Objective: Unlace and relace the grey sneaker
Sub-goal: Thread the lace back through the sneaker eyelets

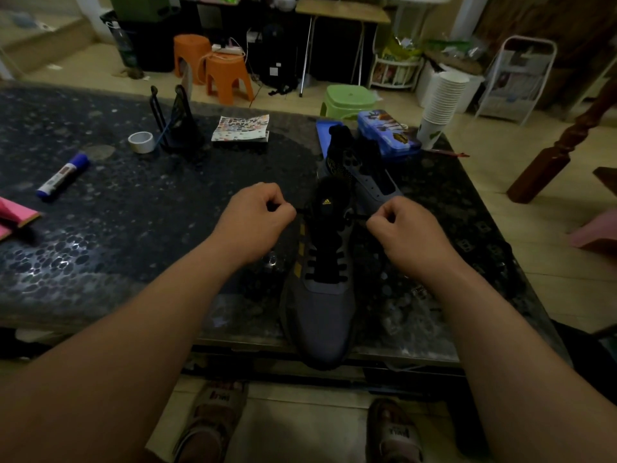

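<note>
so there's a blue marker (62, 177) off on the left of the dark counter (133, 228), then the left hand (258, 217) pinching one end of the black lace (358, 217), the grey sneaker (320, 302) sitting toe-toward-me at the near edge, and the right hand (405, 232) pinching the other end.

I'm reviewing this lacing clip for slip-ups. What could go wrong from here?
The grey sneaker has its toe past the table edge, so a hard tug could tip it off. The left hand and right hand each pinch the black lace; either end might slip free.
</note>
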Demonstrator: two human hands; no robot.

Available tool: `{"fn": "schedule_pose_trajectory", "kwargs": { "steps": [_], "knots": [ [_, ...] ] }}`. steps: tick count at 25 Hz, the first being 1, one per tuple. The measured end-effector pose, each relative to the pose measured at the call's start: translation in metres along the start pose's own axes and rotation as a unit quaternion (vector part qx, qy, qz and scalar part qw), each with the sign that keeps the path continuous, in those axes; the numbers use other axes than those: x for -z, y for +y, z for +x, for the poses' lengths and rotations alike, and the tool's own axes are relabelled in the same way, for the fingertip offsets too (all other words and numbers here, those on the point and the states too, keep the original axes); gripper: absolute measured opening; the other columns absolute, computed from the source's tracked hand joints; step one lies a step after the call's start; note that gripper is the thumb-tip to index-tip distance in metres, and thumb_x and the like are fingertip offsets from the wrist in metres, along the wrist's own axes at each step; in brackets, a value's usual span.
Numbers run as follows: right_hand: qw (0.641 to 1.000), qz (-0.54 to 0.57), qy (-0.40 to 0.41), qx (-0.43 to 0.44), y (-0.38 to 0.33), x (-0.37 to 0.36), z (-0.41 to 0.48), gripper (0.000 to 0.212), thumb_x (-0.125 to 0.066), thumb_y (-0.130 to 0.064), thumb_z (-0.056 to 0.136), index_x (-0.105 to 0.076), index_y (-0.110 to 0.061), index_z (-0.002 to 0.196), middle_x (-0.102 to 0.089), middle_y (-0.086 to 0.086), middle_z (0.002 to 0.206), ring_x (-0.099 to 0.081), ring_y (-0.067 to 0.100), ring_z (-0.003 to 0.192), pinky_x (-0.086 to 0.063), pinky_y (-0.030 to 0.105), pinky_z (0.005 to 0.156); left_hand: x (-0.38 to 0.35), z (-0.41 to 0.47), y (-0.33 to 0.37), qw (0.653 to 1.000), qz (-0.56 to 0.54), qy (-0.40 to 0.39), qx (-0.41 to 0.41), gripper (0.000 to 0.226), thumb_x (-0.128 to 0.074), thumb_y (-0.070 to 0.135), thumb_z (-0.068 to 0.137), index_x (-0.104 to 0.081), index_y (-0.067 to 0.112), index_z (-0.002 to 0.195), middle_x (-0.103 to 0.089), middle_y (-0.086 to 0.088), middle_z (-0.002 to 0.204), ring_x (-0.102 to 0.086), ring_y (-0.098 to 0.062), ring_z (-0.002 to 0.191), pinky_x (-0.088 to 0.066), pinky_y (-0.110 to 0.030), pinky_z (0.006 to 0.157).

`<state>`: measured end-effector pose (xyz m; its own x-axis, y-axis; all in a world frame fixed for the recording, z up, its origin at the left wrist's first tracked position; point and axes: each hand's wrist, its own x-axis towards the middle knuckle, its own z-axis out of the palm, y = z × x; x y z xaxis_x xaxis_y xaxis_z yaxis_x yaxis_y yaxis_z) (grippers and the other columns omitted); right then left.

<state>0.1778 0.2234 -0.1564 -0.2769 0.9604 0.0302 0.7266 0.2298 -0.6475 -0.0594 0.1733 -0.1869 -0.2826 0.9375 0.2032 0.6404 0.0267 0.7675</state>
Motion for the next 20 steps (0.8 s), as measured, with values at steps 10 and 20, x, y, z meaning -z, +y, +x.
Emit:
{"fn": "schedule_pose_trajectory", "kwargs": {
  "steps": [10,20],
  "knots": [
    [0.999,0.028,-0.017,-0.033,0.01,-0.003,0.0,0.016,-0.055,-0.028,0.103,-0.061,-0.015,0.095,-0.066,0.002,0.081,-0.061,0.012,0.068,-0.043,0.025,0.053,-0.003,-0.004,0.007,0.993,-0.096,0.0,0.072,0.037,-0.059,0.038,0.103,-0.056,0.013,0.076,-0.063,-0.003,0.059,-0.056,-0.015,0.051,-0.048,-0.035,0.055],
    [0.996,-0.055,0.067,-0.036,0.027,-0.003,0.003,0.011,-0.059,-0.03,0.101,-0.066,-0.022,0.104,-0.067,0.003,0.106,-0.065,0.025,0.094,-0.055,0.041,0.084,0.01,0.002,-0.009,0.978,-0.053,0.124,0.158,0.025,-0.061,0.038,0.099,-0.057,0.017,0.084,-0.06,-0.005,0.084,-0.059,-0.021,0.08,-0.047,-0.036,0.07]
  ]
}}
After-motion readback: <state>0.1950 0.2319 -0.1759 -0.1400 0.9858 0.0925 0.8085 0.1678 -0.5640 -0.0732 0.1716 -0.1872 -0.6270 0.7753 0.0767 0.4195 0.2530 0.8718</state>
